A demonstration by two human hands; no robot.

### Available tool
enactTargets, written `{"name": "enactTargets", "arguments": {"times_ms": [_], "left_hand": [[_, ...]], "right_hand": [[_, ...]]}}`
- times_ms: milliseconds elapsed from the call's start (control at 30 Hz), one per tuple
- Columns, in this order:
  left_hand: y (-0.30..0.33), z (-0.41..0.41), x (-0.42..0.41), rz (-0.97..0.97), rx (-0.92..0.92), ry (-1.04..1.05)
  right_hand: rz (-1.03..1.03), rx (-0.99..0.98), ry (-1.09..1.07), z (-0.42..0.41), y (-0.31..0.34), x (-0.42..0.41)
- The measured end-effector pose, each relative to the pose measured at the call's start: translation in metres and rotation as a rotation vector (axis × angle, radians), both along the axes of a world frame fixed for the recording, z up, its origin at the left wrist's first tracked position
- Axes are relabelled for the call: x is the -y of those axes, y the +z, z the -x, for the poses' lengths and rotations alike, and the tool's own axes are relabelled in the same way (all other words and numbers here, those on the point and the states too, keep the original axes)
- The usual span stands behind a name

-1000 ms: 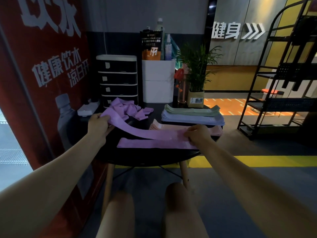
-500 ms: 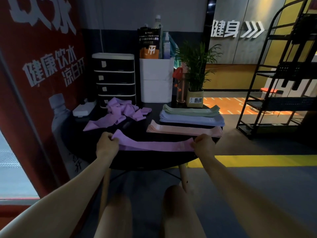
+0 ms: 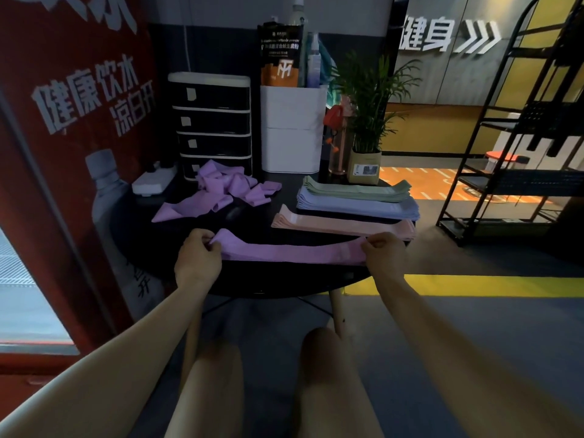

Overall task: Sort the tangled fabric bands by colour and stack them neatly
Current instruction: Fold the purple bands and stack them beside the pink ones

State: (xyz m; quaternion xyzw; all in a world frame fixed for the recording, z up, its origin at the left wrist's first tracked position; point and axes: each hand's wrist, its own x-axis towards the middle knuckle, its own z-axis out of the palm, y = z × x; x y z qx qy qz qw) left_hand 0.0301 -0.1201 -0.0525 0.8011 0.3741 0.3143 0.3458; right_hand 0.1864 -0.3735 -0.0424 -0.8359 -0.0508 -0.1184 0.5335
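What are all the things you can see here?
purple band: one, purple, stretched flat at table's near edge
tangled bands: a heap, purple, back left
peach stack: one, peach, middle right
blue stack: one, pale blue, behind peach
green stack: one, green, atop blue
table: one, black, round
drawer unit: one, black and white, back
plant: one, green, back right
left hand: pinches band's left end
right hand: pinches band's right end
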Motion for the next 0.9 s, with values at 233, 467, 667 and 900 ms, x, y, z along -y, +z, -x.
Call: {"name": "enactTargets", "arguments": {"times_ms": [233, 467, 667, 900], "left_hand": [[-0.001, -0.002, -0.002, -0.006, -0.049, 0.002], [-0.005, -0.001, -0.004, -0.038, -0.051, 0.001], [-0.004, 0.002, -0.004, -0.072, -0.045, -0.037], [-0.009, 0.009, 0.002, -0.186, -0.054, -0.089]], "right_hand": [[0.071, -0.014, -0.001, -0.002, -0.005, 0.000], [0.262, 0.116, 0.010, -0.002, -0.004, -0.003], [0.396, 0.263, 0.322, 0.024, 0.005, -0.046], [0.654, 0.340, 0.547, 0.047, -0.010, -0.075]]}}
